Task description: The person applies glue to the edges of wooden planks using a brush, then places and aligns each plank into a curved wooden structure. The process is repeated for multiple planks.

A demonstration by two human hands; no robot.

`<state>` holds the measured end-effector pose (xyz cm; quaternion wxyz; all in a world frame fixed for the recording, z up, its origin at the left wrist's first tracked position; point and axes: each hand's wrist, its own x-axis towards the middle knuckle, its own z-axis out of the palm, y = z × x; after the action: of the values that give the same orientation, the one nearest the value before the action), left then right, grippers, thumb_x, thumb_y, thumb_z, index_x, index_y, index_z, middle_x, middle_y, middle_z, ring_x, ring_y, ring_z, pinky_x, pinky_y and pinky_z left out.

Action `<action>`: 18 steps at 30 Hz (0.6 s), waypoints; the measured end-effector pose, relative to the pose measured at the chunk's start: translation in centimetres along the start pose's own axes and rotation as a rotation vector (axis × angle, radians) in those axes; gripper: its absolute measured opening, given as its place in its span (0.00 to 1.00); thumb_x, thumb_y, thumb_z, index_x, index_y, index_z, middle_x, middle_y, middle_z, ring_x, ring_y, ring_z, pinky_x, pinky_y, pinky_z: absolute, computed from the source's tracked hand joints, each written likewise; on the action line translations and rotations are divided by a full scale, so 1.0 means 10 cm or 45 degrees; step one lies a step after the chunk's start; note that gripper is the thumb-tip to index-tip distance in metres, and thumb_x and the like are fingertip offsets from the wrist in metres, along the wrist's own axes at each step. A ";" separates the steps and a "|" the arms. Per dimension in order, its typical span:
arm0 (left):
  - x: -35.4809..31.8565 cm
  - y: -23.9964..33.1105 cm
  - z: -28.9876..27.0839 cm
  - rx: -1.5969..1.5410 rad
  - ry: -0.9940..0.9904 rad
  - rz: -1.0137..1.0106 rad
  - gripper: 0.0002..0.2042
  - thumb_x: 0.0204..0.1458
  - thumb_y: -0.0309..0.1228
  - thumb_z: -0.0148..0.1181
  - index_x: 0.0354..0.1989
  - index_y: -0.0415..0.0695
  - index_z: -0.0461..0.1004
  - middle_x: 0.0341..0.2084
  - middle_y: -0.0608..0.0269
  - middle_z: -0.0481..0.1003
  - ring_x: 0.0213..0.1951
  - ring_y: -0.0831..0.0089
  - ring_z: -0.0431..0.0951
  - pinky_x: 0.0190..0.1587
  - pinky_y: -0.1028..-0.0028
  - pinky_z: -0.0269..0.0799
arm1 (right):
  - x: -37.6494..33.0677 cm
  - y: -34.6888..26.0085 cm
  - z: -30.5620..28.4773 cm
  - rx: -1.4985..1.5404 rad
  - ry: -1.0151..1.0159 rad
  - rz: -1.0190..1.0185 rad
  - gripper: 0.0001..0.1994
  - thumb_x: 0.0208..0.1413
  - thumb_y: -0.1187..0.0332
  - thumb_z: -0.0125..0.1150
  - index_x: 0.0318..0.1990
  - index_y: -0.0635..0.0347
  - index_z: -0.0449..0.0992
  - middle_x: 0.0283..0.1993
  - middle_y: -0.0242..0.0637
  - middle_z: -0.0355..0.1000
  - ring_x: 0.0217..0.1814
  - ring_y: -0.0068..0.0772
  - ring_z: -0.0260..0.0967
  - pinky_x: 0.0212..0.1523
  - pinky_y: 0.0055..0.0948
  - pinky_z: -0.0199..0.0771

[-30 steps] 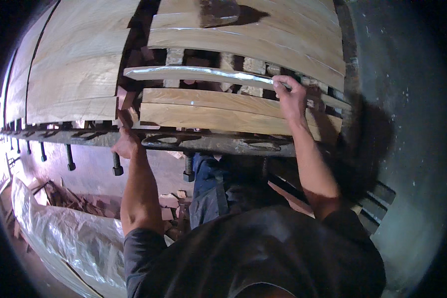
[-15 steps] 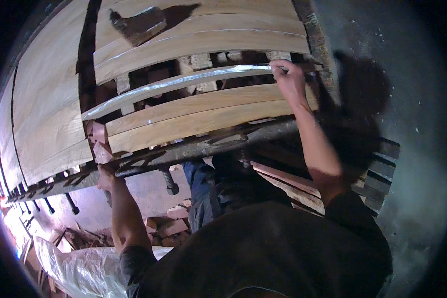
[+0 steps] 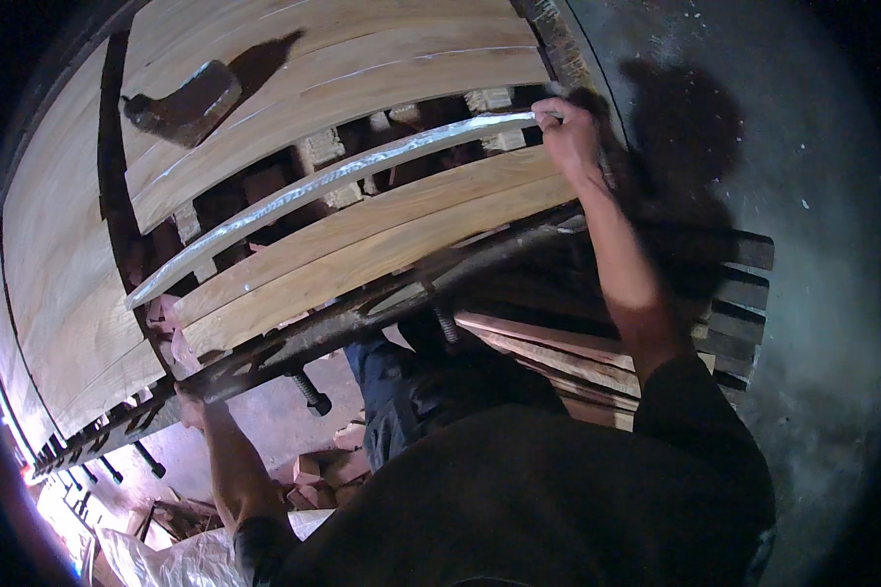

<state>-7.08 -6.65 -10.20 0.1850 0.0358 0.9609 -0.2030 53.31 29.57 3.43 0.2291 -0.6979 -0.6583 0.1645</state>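
My right hand (image 3: 570,132) pinches the right end of a narrow wooden strip (image 3: 347,176). Wet, whitish glue shines along the strip's upper edge. The strip slants across a gap, between the far boards (image 3: 382,93) and two nearer boards (image 3: 392,230). My left hand (image 3: 192,403) is closed at the near metal rail (image 3: 362,301), just below some pinkish pieces (image 3: 179,338). What its fingers grip is hidden. On the far boards lies a grimy, bent, bottle-like thing (image 3: 191,103) with a dark end.
Threaded bolts (image 3: 308,393) stick out of the rail towards me. Stacked planks (image 3: 558,357) lie below on the right, beside dark slats (image 3: 744,293). Offcuts (image 3: 328,474) and clear plastic sheeting (image 3: 171,558) are at lower left. Wide boards (image 3: 64,274) fill the left side.
The view has turned, so the boards slope more steeply and sit further left. My right hand, still pinching the strip's end, is now closer to the boards' right-hand edge. My left hand stays at the rail.
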 end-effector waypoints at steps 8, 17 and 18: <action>-0.09 0.11 -0.11 0.258 -0.036 0.116 0.28 0.59 0.41 0.49 0.64 0.42 0.54 0.58 0.55 0.66 0.56 0.57 0.70 0.46 0.58 0.74 | 0.22 0.50 -0.25 -0.104 0.161 0.045 0.08 0.50 0.74 0.59 0.36 0.53 0.82 0.36 0.42 0.79 0.40 0.41 0.77 0.41 0.33 0.74; -0.24 0.18 -0.23 0.434 -0.061 0.207 0.29 0.59 0.41 0.49 0.67 0.44 0.52 0.61 0.58 0.64 0.59 0.60 0.69 0.46 0.58 0.75 | 0.42 0.92 -0.44 -0.212 0.267 0.102 0.08 0.49 0.71 0.61 0.36 0.51 0.83 0.35 0.41 0.79 0.40 0.40 0.77 0.41 0.31 0.74; -0.26 0.18 -0.24 0.448 -0.064 0.216 0.29 0.59 0.40 0.49 0.67 0.44 0.52 0.61 0.58 0.64 0.59 0.60 0.69 0.46 0.58 0.75 | 0.44 0.97 -0.45 -0.210 0.264 0.118 0.09 0.47 0.73 0.60 0.35 0.52 0.83 0.35 0.41 0.79 0.40 0.41 0.77 0.41 0.32 0.74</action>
<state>-5.21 -4.04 -7.83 0.2163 0.1434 0.8991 -0.3525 64.25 33.22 2.35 0.2299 -0.7572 -0.6095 0.0472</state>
